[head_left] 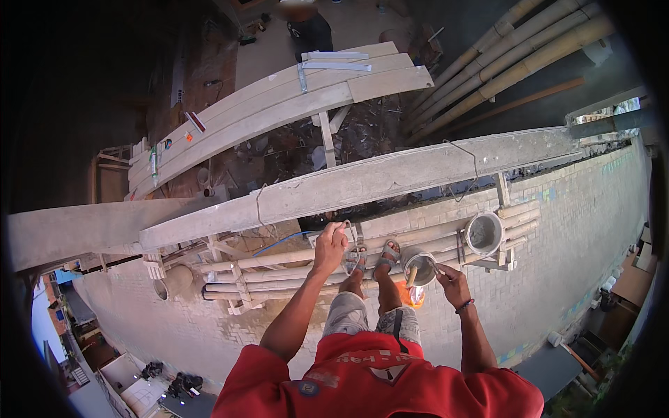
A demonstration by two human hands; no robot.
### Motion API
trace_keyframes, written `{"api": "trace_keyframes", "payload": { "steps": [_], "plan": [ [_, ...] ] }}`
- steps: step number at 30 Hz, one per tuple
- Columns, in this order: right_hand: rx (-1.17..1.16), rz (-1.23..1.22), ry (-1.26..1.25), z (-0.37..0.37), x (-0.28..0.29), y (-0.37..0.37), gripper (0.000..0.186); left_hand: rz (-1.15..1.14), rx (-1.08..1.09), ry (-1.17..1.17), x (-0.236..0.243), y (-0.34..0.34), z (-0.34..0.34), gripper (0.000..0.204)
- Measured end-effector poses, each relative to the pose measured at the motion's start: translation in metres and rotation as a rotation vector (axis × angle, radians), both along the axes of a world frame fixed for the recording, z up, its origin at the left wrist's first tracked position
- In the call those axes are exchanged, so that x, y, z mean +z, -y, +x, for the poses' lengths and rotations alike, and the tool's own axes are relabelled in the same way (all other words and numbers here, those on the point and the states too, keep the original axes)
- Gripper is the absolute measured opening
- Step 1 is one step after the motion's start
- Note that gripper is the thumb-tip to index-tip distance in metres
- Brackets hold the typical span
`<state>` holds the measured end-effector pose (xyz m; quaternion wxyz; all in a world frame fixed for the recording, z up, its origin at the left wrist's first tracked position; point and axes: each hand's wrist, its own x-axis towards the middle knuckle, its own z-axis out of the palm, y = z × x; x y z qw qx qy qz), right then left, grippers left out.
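My left hand [331,246] is raised in front of me near the concrete beam [362,182], its fingers curled closed. A thin curved bit shows at its fingertips, too small to name. My right hand [453,284] closes on the edge of a grey bucket [410,256] beside my right foot. Inside that bucket leans a tool with a wooden handle [412,276]; its other end is hidden. A second bucket [485,233] with grey wet-looking mix stands farther right.
I stand in sandals on bamboo poles [279,276] of a scaffold, high above a paved ground [557,279]. Bent wires [476,174] loop round the beam. Beyond it are pale planks [279,104] with small tools, thick bamboo poles [516,63], and another person [310,33].
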<state>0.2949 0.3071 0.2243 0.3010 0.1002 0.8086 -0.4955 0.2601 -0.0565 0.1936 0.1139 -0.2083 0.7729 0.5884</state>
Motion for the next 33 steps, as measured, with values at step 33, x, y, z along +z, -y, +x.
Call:
{"api": "trace_keyframes", "payload": {
  "steps": [33],
  "plan": [
    [-0.102, 0.194, 0.005, 0.06, -0.03, -0.04, 0.031, -0.368, 0.811, 0.495, -0.174, 0.024, -0.124, 0.033]
  ]
}}
